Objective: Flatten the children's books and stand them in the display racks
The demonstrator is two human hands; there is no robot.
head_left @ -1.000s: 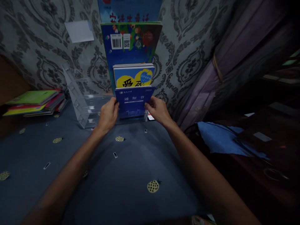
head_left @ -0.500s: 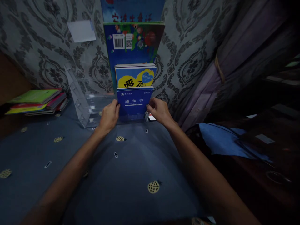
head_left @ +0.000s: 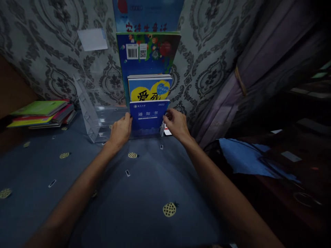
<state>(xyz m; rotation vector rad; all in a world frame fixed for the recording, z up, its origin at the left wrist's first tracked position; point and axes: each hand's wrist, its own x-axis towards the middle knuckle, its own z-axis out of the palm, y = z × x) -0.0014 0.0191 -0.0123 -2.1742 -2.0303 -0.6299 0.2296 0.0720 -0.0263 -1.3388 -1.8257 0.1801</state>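
A small dark blue booklet (head_left: pixel 149 115) with white characters stands upright in the front slot of a clear acrylic tiered rack (head_left: pixel 97 119) against the wall. My left hand (head_left: pixel 119 131) grips its left edge and my right hand (head_left: pixel 176 124) grips its right edge. Behind it, a step higher, stands a blue and yellow book (head_left: pixel 150 89). Further back rises a large blue and green book (head_left: pixel 148 51) showing its barcode, and another blue book (head_left: pixel 147 15) tops the rack.
A stack of green, yellow and pink books (head_left: pixel 41 113) lies at the far left on the blue pineapple-print tablecloth (head_left: pixel 134 196). A purple curtain (head_left: pixel 248 72) hangs on the right. Blue cloth (head_left: pixel 243 155) lies on dark furniture at right. A white paper (head_left: pixel 92 39) sticks to the patterned wall.
The blue booklet has sunk lower into the front slot and now stands straighter; both hands followed it down along its edges. The view tilted slightly.
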